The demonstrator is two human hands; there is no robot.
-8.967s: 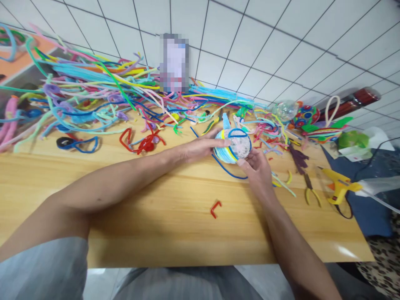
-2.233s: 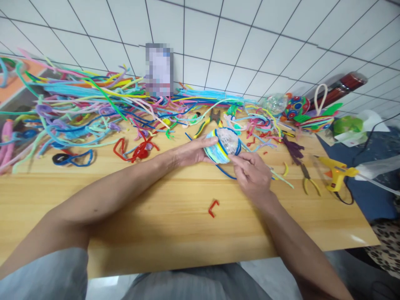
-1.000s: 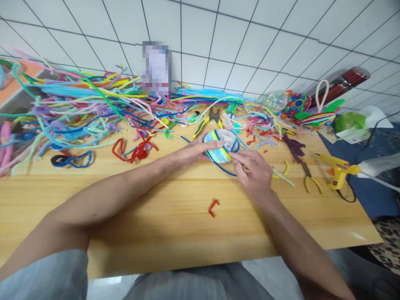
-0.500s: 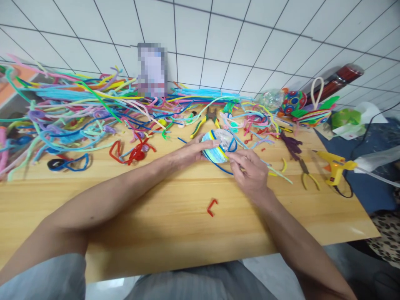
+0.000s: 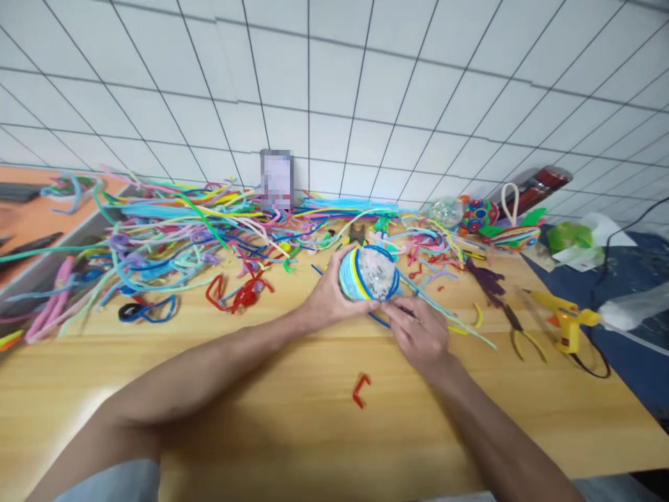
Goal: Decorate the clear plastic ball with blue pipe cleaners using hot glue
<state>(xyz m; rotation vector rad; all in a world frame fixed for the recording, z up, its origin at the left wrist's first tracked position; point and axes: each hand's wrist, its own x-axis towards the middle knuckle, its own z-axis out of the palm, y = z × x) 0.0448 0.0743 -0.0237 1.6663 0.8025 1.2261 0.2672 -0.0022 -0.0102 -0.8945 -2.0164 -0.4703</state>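
Note:
A clear ball (image 5: 375, 273), partly wrapped in light blue, yellow and dark blue pipe cleaners, is held above the table. My left hand (image 5: 330, 296) is closed around its left side and underside, thumb along the bottom edge. At the ball's lower right, my right hand (image 5: 419, 329) pinches a dark blue pipe cleaner (image 5: 393, 284) against the surface; the fingertips are partly hidden. Behind the ball lie pliers (image 5: 357, 235), mostly covered by it. A short bent red pipe cleaner (image 5: 359, 391) rests on the table nearer to me.
Heaps of coloured pipe cleaners (image 5: 172, 237) line the wall. A phone (image 5: 277, 179) leans there. At right are yellow-handled pliers (image 5: 523, 336), a yellow glue gun (image 5: 567, 322) with a cord, and a decorated ball (image 5: 479, 215). An orange-edged box (image 5: 31, 230) stands at left.
The view has tilted upward, so the table things sit lower. The ball has turned to show more of its bare side, and my left thumb has shifted from its top to its lower edge.

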